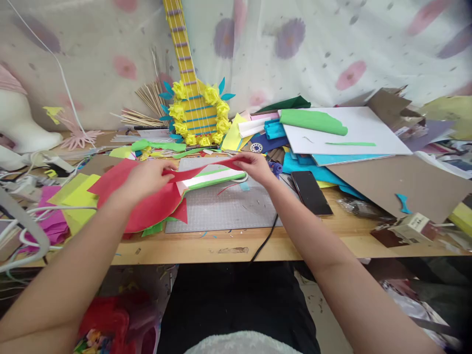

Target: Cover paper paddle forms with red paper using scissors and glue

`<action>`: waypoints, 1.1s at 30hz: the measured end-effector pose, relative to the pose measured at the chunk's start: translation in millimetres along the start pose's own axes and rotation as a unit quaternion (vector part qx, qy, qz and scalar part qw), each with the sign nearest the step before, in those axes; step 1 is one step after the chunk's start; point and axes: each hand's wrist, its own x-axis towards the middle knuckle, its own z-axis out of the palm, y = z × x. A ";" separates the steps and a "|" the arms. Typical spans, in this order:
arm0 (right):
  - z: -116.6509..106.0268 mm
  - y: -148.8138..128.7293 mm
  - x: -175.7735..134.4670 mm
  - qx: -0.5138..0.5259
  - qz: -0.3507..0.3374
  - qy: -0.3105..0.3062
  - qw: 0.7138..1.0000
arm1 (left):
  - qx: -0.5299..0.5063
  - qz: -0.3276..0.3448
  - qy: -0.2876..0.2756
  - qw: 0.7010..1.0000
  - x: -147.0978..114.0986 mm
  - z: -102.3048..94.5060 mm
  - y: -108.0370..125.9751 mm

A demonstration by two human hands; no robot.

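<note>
A strip of red paper stretches between my two hands above the cutting mat. My left hand pinches its left end, over a large red guitar-shaped body with a green edge. The right end is pinched by my right hand. Beneath the strip runs the body's neck, white on top with green along its sides. The grey cutting mat lies under the neck, with a few small scraps on it.
A yellow paper guitar with yellow flowers stands upright at the back. Right of the mat lies a black phone. Green crepe paper rests on a white board. Brown cardboard and white cables flank the workspace.
</note>
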 end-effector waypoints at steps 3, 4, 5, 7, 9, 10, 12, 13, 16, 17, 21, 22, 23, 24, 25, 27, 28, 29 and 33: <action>-14.1 -6.6 24.9 0.103 0.021 -0.013 0.994 | -0.099 -0.002 -0.069 0.993 25.7 -33.2 -15.4; -15.8 -6.5 31.5 0.113 0.039 -0.014 0.993 | -0.124 -0.003 -0.102 0.987 35.0 -38.3 -19.7; -15.5 -5.1 36.6 0.112 0.063 -0.013 0.992 | -0.140 -0.005 -0.127 0.982 44.0 -40.0 -23.2; -9.2 0.7 41.5 0.076 0.111 -0.011 0.991 | -0.140 -0.020 -0.161 0.977 59.8 -35.2 -27.4; 1.7 8.8 40.0 0.002 0.136 0.000 0.991 | -0.099 -0.026 -0.182 0.978 70.7 -24.4 -28.5; 7.5 12.7 37.2 -0.039 0.135 0.005 0.990 | -0.068 -0.023 -0.179 0.981 73.6 -18.3 -28.1; 18.0 19.0 29.0 -0.114 0.110 0.002 0.987 | -0.001 -0.021 -0.147 0.989 73.1 -6.7 -25.3; 22.1 21.0 24.2 -0.145 0.090 -0.002 0.985 | 0.027 -0.019 -0.114 0.993 69.4 -1.1 -22.7; 30.8 22.3 9.4 -0.221 0.054 0.004 0.974 | 0.102 0.004 0.053 0.993 45.6 19.4 -8.4; 32.6 21.6 4.9 -0.243 0.056 0.017 0.968 | 0.106 0.018 0.101 0.989 34.7 28.3 -2.1; 36.2 20.1 -10.3 -0.315 0.032 0.079 0.945 | 0.110 0.039 0.106 0.987 -3.9 70.3 15.1; 36.1 21.1 -13.6 -0.324 0.005 0.079 0.943 | 0.122 0.038 0.090 0.988 -8.9 79.3 14.7; 35.6 22.9 -17.0 -0.327 -0.025 0.066 0.942 | 0.135 0.035 0.071 0.988 -11.3 86.5 12.1; 34.9 25.4 -20.5 -0.325 -0.050 0.042 0.943 | 0.144 0.037 0.053 0.987 -11.4 91.4 7.7; 34.1 28.5 -24.2 -0.320 -0.066 0.012 0.945 | 0.148 0.046 0.036 0.987 -9.7 94.0 2.1; 32.7 35.3 -31.6 -0.310 -0.071 -0.039 0.947 | 0.150 0.075 0.009 0.986 -3.5 93.5 -10.2; 32.3 38.6 -35.0 -0.307 -0.066 -0.054 0.948 | 0.147 0.085 -0.001 0.985 -0.2 91.5 -15.7; 32.2 41.5 -38.1 -0.305 -0.060 -0.064 0.948 | 0.142 0.087 -0.010 0.986 2.3 89.0 -20.1; 33.5 47.7 -43.6 -0.299 -0.049 -0.086 0.949 | 0.094 0.033 0.002 0.995 2.9 82.2 -26.2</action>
